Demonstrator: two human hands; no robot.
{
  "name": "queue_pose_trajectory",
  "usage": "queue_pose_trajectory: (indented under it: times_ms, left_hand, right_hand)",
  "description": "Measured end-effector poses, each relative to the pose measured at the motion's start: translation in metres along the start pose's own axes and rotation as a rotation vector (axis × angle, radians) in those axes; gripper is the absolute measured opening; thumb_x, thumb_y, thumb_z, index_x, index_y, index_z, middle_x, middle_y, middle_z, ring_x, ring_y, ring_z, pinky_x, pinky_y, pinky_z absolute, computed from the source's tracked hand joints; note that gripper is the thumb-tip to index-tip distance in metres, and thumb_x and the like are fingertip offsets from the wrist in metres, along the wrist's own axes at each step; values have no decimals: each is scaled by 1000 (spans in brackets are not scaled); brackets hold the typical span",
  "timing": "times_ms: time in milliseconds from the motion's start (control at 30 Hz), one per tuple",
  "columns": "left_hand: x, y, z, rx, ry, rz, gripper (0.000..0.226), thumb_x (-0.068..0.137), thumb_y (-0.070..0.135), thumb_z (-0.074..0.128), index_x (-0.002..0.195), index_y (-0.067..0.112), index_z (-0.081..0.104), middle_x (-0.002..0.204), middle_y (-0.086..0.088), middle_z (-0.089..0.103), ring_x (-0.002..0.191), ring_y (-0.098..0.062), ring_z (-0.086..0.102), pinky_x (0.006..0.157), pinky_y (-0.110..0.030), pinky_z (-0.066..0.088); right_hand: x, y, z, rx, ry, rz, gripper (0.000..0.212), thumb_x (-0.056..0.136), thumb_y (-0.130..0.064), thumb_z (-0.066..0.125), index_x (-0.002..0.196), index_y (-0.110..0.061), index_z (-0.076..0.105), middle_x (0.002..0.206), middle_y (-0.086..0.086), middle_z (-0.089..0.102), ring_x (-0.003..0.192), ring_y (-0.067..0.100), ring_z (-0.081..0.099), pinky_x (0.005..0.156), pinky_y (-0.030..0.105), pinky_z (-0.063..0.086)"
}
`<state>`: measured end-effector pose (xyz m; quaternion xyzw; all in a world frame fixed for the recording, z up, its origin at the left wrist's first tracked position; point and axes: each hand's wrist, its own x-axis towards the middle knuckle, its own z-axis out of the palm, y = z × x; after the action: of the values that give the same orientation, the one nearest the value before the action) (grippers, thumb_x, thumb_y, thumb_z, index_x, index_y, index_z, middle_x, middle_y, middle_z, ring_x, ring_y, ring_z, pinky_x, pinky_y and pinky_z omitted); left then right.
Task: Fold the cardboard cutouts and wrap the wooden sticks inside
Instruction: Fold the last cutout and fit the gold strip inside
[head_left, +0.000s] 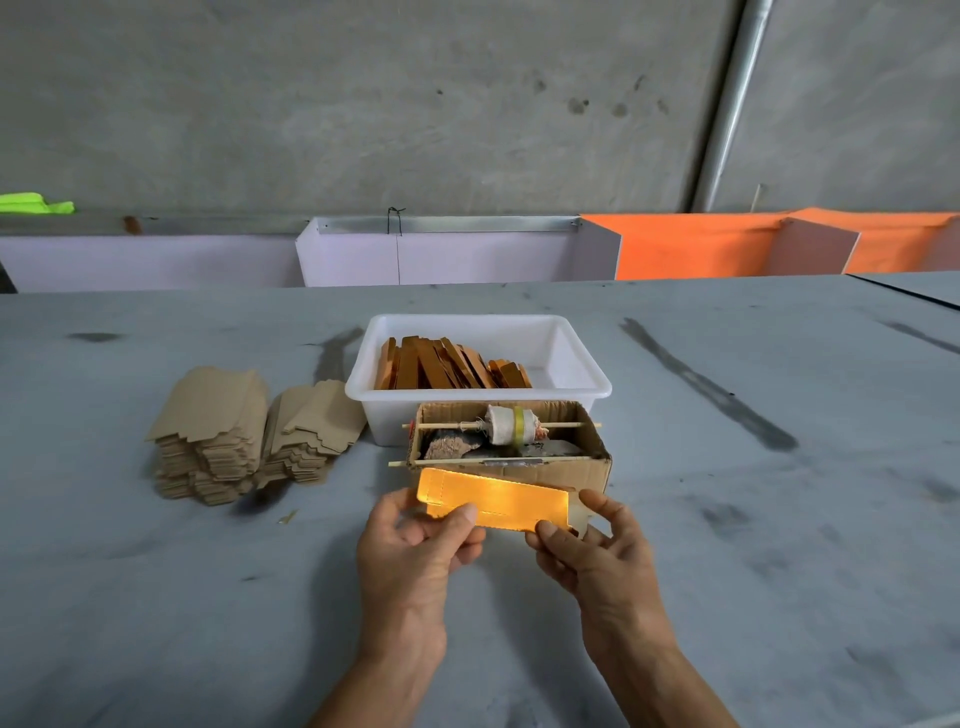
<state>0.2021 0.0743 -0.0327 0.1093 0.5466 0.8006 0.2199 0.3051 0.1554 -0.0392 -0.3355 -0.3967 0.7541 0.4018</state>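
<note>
Both forearms reaching up from the bottom edge, left hand (415, 545) and right hand (592, 545) raised just above the grey table (779, 571), each pinching one end of a shiny gold cardboard cutout (493, 501)

Beyond the hands, from biggest to smallest:

- Grey table, scuffed with dark streaks, running across the whole width
- White plastic tub (576, 364) at the middle, holding a leaning pile of folded gold-brown wraps (447, 364) in its left half
- Two stacks of flat brown cardboard cutouts (223, 431) to the left of the tub, side by side and touching, the left stack taller
- Small open cardboard box (582, 470) pressed against the tub's near wall, with grey and brownish scraps inside
- Gold cutout held flat and slightly tilted, just in front of that box, glaring bright under the light, a pale flap showing at its right end
- Left hand: thumb on the near face, fingers curled behind the left end, clamped on the cutout
- Right hand: thumb on the lower right corner, index finger over the top right edge, likewise clamped on it
- Wooden sticks (566, 425): one through the box walls carrying a white roll (511, 426) with a yellow band, another along the front rim
</note>
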Motion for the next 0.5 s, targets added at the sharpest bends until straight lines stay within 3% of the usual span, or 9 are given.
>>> queue_pose_trajectory:
  times_ms: [167, 300, 400, 500]
  left_hand:
    - [0, -7, 3, 7, -45, -10, 25, 70, -13, 71, 84, 5, 63, 64, -9, 70, 54, -19, 66, 50, -22, 54]
    - [-5, -10, 9, 2, -59, 58, 28, 69, -16, 70, 85, 5, 61, 66, -8, 71, 55, -17, 66, 51, -23, 54]
    - [-8, -13, 10, 11, -68, 68, 27, 69, -17, 69, 83, 5, 61, 65, -7, 71, 55, -16, 66, 49, -22, 53]
    - [-6, -12, 4, -6, -93, 43, 21, 72, -13, 68, 85, 3, 64, 67, -10, 72, 55, -18, 68, 50, -22, 53]
  right_hand:
    - [-1, 3, -2, 41, 50, 14, 55, 76, 10, 67, 120, -14, 45, 80, 19, 65, 63, 21, 68, 57, 25, 55]
    - [-5, 15, 10, 150, 9, 75, 58, 63, 7, 73, 117, -1, 52, 71, 10, 61, 60, 17, 60, 55, 24, 51]
    - [-8, 22, 16, 141, -23, 113, 33, 63, 2, 73, 93, -5, 60, 62, 4, 63, 54, 12, 58, 53, 23, 46]
    - [-6, 21, 12, 123, -2, 133, 16, 71, 0, 72, 82, -7, 62, 60, 2, 61, 54, 10, 55, 55, 22, 42]
